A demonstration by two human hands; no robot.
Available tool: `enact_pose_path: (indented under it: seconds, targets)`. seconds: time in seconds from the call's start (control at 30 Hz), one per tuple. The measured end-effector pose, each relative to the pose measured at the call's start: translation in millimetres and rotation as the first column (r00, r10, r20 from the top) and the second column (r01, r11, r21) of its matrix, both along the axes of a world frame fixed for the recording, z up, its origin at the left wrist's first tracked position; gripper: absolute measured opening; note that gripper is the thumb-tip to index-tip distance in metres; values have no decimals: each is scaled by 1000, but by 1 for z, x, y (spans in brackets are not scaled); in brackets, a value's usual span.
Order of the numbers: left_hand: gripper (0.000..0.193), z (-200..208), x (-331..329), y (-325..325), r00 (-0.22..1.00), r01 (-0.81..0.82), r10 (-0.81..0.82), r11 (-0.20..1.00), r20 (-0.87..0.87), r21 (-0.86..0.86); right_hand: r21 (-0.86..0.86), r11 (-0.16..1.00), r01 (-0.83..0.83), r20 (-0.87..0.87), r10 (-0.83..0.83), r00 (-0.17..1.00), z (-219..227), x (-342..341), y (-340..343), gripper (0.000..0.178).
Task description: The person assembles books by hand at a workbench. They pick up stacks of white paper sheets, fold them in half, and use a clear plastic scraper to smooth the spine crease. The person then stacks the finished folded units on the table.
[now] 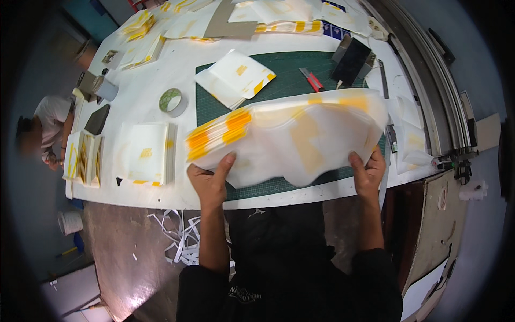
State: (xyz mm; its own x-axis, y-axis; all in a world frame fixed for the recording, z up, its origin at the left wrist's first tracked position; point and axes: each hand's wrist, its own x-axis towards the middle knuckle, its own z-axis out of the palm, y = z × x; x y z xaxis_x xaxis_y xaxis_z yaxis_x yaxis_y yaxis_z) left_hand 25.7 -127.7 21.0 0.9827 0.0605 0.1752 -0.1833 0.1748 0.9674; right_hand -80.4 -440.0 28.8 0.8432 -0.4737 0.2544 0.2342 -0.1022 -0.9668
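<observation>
Between my two hands hangs a stack of white sheets with yellow bands point(268, 140), bent and wavy along its lower edge and partly smeared by motion. My left hand point(211, 177) grips its left end, thumb on top, where the layered yellow edges fan out. At the right end my right hand point(368, 170) pinches the stack, also thumb up. The sheets are held over a green cutting mat point(263, 189) and cover much of it. Beyond them on the mat lie a folded white-and-yellow printed sheet point(236, 75) and a red utility knife point(312, 80).
A tape roll point(171, 102) and a pile of printed sheets point(147, 153) are left of the mat. A dark phone-like device point(351, 60) stands at its far right. More sheets point(289, 27) cover the table's far side. At left is another person point(51, 121). Paper strips point(185, 236) litter the floor.
</observation>
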Motion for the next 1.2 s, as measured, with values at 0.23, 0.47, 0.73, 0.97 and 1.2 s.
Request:
enact_pose_path:
  seconds: [0.23, 0.47, 0.73, 0.97, 1.2]
  targets:
    - [38, -18, -3, 51, 987, 57, -86, 977, 135, 207, -152, 960, -237, -154, 214, 965, -53, 20, 23, 31]
    - [32, -41, -9, 36, 994, -10, -5, 991, 110, 137, -171, 963, -206, -156, 180, 971, -56, 28, 34, 28]
    - [25, -37, -5, 25, 991, -80, 64, 987, 119, 137, 82, 969, -232, -72, 238, 969, -56, 40, 34, 29]
    - [37, -28, -19, 41, 990, -46, 21, 983, 139, 180, 13, 978, -209, -30, 210, 977, -42, 38, 44, 48]
    - [22, -40, -15, 42, 990, -41, 20, 987, 143, 152, 60, 966, -253, -44, 256, 966, -46, 43, 41, 47]
